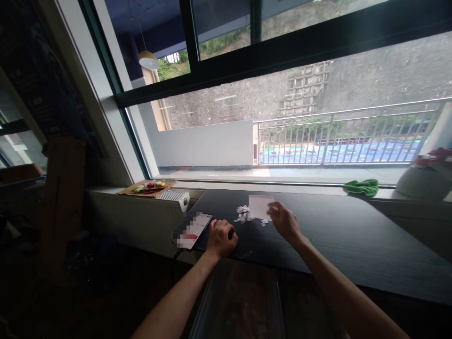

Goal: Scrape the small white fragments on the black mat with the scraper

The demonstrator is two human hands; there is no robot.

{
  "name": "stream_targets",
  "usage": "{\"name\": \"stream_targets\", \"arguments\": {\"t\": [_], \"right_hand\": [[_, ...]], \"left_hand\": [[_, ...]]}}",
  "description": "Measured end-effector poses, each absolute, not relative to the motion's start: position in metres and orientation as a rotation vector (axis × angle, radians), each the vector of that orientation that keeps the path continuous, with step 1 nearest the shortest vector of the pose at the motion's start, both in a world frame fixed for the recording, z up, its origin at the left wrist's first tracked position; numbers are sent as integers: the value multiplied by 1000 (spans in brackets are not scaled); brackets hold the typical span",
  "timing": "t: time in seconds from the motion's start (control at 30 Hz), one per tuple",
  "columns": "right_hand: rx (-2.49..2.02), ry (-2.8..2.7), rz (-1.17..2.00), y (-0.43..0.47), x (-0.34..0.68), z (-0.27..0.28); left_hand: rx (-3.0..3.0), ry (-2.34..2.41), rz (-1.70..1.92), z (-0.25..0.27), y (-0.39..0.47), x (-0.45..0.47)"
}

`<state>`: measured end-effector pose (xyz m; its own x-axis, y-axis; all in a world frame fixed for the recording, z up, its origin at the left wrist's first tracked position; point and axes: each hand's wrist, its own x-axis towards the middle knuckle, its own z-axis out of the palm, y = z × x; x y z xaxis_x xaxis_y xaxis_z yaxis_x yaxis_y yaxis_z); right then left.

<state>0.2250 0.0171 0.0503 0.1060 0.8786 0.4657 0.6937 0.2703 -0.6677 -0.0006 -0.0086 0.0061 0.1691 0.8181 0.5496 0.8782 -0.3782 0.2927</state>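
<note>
My left hand (221, 238) rests at the near edge of the dark table, loosely curled, with no object visible in it. Its knuckles are close to a phone (195, 231) with a lit, partly blurred screen. My right hand (283, 220) is over the right side of a shallow white tray (259, 206). Its fingers are drawn together and slightly smeared by motion; whatever they pinch is too small to make out. Left of the tray lies a heap of small white paper-like pieces (243, 214). A few more loose pieces (264, 222) lie just in front of the tray.
The dark table (332, 226) stands against a window sill. A green cloth (362, 187) and a white rounded container (423, 176) sit on the sill at right. At left are a cardboard sheet (123, 190) with colourful small items and a white vented box (175, 198).
</note>
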Motion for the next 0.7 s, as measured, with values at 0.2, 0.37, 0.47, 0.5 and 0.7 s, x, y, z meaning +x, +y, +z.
{"name": "stream_targets", "arguments": {"t": [0.2,0.37,0.47,0.5,0.7], "right_hand": [[-1560,-1534,212,-4,272,60],[-1579,-1452,289,0,290,44],[-1497,-1336,384,3,294,32],[-1445,-1311,451,3,295,29],[-1446,-1198,479,1,293,18]], "left_hand": [[-2333,-1683,-981,6,-8,0],[-2328,-1687,-991,6,-9,0],[-2330,-1682,-973,6,-8,-1],[-2333,-1680,-965,7,-8,-1],[-2345,-1676,-954,8,-8,-2]]}}
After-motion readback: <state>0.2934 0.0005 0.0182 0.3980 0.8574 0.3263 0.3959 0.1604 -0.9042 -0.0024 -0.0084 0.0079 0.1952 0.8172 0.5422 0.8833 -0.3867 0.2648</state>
